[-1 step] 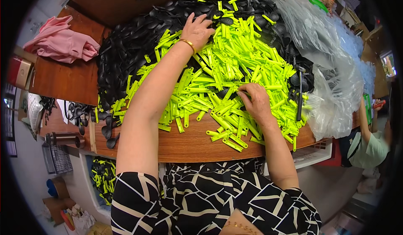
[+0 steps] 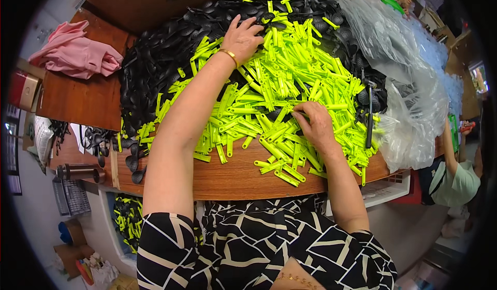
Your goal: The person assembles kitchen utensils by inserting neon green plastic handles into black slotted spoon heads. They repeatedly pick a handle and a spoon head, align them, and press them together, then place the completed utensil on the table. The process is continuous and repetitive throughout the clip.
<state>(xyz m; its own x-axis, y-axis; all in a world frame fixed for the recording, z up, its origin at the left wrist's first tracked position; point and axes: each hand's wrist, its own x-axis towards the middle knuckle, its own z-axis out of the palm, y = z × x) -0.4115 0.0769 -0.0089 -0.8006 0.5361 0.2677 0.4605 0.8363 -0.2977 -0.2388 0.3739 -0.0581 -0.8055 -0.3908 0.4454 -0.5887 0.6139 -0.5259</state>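
A big heap of bright yellow-green plastic handles point(image 2: 295, 67) lies on the brown table point(image 2: 233, 178), with black perforated spoon-shaped pieces point(image 2: 160, 64) piled behind and to its left. My left hand point(image 2: 242, 39), a gold bangle at the wrist, stretches to the far side where the two piles meet. Its fingers are spread, with nothing visible in them. Closer in, my right hand point(image 2: 316, 124) rests low over the yellow-green handles. Thumb and forefinger are drawn together beside one handle; whether they grip it is hard to make out.
Clear plastic sheeting point(image 2: 409, 119) drapes along the right, beside a black-handled tool point(image 2: 369, 116). A pink cloth point(image 2: 77, 49) lies at the left, a metal flask point(image 2: 80, 173) below it. Cardboard point(image 2: 181, 0) stands behind. Other people work at far right; one wears a pale shirt point(image 2: 455, 184).
My left forearm and hand have shifted very slightly to the left. The right hand and the piles look the same.
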